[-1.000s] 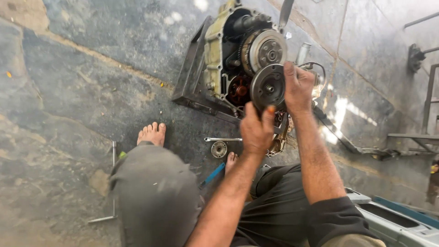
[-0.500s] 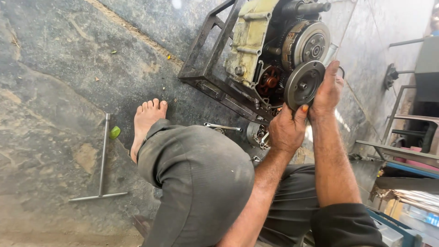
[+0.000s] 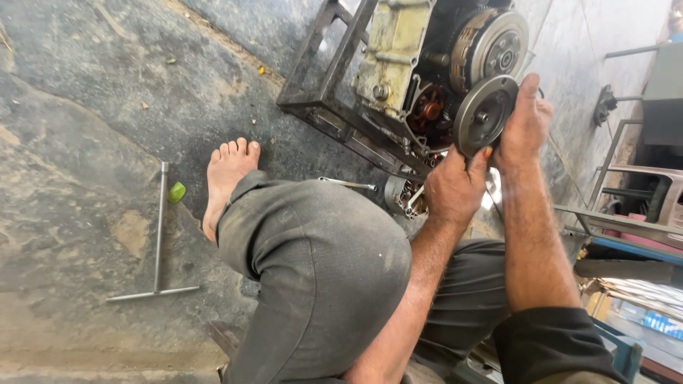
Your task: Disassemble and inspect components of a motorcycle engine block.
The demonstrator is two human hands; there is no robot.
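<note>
Steel clutch disc (image 3: 485, 114), round w/ a small hub at centre, is held up just in front of the engine (image 3: 427, 64), which sits in a dark metal frame stand (image 3: 313, 78) on the concrete floor (image 3: 85, 107). Both hands hold it: left hand (image 3: 455, 188) grips the lower edge, thumb on the rim, fingers curled behind; right hand (image 3: 525, 124) is wrapped over the right edge, fingers closed on it. Disc sits close to the open engine side, just below the larger clutch basket (image 3: 498, 46) and right of the copper-coloured gear (image 3: 430, 110); can't tell if it touches the case. Person squats barefoot, foot (image 3: 226, 178) flat on the floor, knee up in grey trousers (image 3: 320, 270). T-handle wrench (image 3: 160, 235) lies well apart at left, green bit (image 3: 176, 192) beside its shaft. Loose round part (image 3: 402, 195) and a thin tool (image 3: 348, 183) lie near the frame.

Risks, as a judgement: greasy metal + edge-only grip, so disc may slip and drop onto the loose part or toward the bare foot. Tilting it could jam it on the shaft. Fingers near the gear could get pinched.
</note>
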